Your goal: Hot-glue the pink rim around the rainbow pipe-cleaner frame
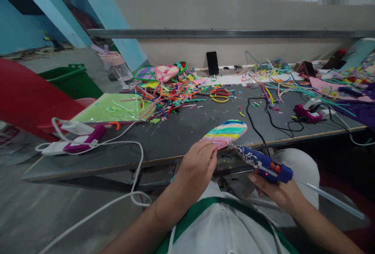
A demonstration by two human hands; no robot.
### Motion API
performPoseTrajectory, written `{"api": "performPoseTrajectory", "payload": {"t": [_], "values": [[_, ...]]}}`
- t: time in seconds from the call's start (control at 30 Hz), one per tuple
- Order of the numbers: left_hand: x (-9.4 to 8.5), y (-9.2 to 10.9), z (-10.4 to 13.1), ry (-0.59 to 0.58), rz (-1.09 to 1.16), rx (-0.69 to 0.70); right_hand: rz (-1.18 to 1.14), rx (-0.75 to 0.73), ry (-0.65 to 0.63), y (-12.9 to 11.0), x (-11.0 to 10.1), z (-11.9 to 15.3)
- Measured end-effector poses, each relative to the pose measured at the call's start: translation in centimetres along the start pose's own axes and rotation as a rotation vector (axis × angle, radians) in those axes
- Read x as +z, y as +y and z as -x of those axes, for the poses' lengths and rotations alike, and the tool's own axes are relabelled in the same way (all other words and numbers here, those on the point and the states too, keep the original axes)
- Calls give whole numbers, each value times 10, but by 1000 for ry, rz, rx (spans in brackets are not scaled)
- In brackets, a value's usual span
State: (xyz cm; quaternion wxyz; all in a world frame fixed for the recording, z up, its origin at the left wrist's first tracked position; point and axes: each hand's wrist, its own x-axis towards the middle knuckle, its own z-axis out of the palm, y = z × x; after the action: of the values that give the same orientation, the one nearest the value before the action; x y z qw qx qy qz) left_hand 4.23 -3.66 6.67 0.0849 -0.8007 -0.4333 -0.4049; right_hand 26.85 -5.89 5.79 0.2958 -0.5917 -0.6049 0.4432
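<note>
My left hand (197,167) pinches the lower left edge of a flat oval piece (227,132) striped in blue, teal, yellow and pink, held over the table's front edge. From the right, my right hand (274,191) grips a blue glue gun (265,165) with a lit red light and a clear glue stick (336,201) trailing from its back. The gun's nozzle is at the lower edge of the striped piece; whether they touch is too small to tell. Strands of whitish glue cover the front of the gun.
On the grey table (175,144) lie a heap of coloured strips (172,93), a green sheet (117,107), a purple power strip (84,140) with white cables, and another strip (309,113) at right. A black phone (212,63) leans at the back. A black cord runs to the gun.
</note>
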Motion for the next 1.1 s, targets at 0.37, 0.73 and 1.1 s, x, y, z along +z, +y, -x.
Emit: {"api": "performPoseTrajectory", "payload": {"t": [0.37, 0.73, 1.1], "values": [[5, -8, 6, -37, 18, -12, -136, 32, -44, 20, -2, 2], [16, -4, 25, -128, -57, 158, -166, 119, 4, 39, 5, 11], [11, -29, 7, 135, 79, -56, -115, 87, -43, 21, 3, 9]]}}
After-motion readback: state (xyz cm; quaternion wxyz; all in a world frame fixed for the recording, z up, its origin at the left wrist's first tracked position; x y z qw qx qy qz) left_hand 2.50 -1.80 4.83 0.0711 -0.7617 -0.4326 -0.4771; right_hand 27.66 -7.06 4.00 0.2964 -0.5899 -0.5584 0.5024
